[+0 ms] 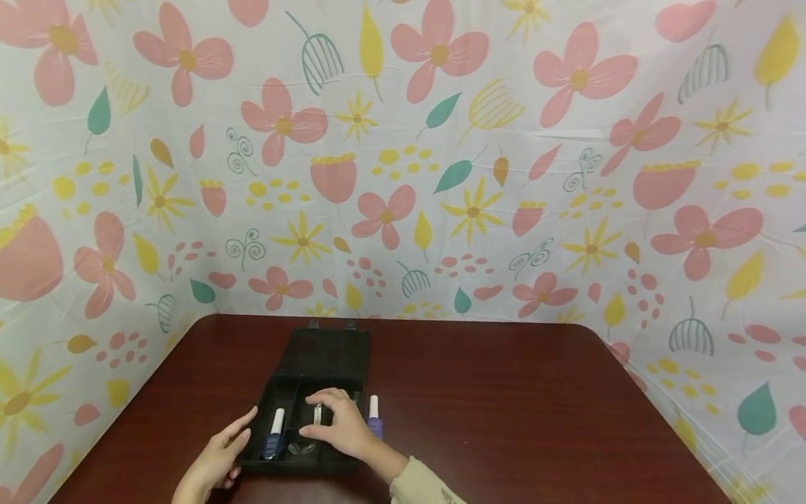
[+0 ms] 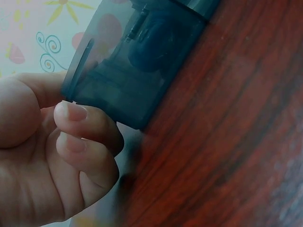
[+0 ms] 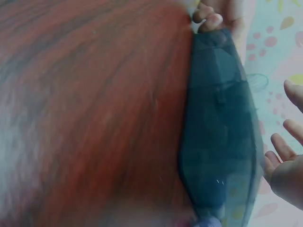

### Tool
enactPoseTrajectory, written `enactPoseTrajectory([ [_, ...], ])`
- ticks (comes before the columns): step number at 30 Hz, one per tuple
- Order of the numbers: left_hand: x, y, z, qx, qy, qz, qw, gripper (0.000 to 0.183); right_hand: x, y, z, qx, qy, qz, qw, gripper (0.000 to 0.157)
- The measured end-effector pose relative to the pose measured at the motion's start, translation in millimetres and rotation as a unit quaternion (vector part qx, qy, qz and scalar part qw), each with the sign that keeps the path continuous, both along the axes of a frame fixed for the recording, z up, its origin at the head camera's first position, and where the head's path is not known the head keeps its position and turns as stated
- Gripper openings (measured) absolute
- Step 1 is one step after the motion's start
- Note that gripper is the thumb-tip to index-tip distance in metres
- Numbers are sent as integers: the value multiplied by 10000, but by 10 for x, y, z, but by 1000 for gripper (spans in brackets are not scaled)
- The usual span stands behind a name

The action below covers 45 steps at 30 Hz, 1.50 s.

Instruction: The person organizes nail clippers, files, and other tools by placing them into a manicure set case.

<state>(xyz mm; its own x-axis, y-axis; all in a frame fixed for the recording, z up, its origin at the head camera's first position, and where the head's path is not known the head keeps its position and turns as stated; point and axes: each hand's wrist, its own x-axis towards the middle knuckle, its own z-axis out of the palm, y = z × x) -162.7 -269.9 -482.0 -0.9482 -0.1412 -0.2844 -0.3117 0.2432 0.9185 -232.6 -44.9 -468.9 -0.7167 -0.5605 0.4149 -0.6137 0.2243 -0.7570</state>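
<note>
A black see-through plastic organizer box (image 1: 252, 448) stands on the table with its lid (image 1: 324, 353) folded back. My left hand (image 1: 217, 455) holds its front left corner, two fingers curled outside the wall in the left wrist view. Over the middle compartments hovers my right hand (image 1: 343, 423), thumb and fingers spread; the right wrist view shows nothing in its grasp. A small silver nail clipper (image 1: 317, 414) shows in the gap between thumb and index finger. In the left compartment leans a dark blue nail polish bottle (image 1: 273, 437) with a white cap. Clear curved pieces (image 1: 302, 448) lie in front of the clipper.
A purple nail polish bottle (image 1: 374, 418) with a white cap stands on the table just right of the box, partly behind the right hand. The dark red wooden table (image 1: 504, 406) extends to the right. A flower-printed curtain (image 1: 403, 175) surrounds its far edges.
</note>
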Motion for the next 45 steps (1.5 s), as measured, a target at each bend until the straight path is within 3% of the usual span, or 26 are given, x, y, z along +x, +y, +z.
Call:
enactPoseTrajectory([
  [10,-10,-18,-24,25,-83,-58,9999,47,-99,302,43,-430,-502,-169,9977,33],
  [19,-25,-16,-3,7,-121,-42,9999,47,-180,485,31,-338,-432,-441,9975,26],
  [27,-25,-19,9,-53,-98,-178,9998,47,-65,687,285,-273,-543,-554,9966,22],
  [33,-22,-66,-14,-133,32,-468,9988,51,-229,771,59,-131,-661,-506,9964,27],
  [36,-20,-73,-25,-96,-33,-433,9990,52,-294,803,-52,89,-629,-525,9966,32],
  [45,-41,-53,-33,-122,-202,-272,9994,49,-315,866,-95,294,-775,-442,9956,39],
])
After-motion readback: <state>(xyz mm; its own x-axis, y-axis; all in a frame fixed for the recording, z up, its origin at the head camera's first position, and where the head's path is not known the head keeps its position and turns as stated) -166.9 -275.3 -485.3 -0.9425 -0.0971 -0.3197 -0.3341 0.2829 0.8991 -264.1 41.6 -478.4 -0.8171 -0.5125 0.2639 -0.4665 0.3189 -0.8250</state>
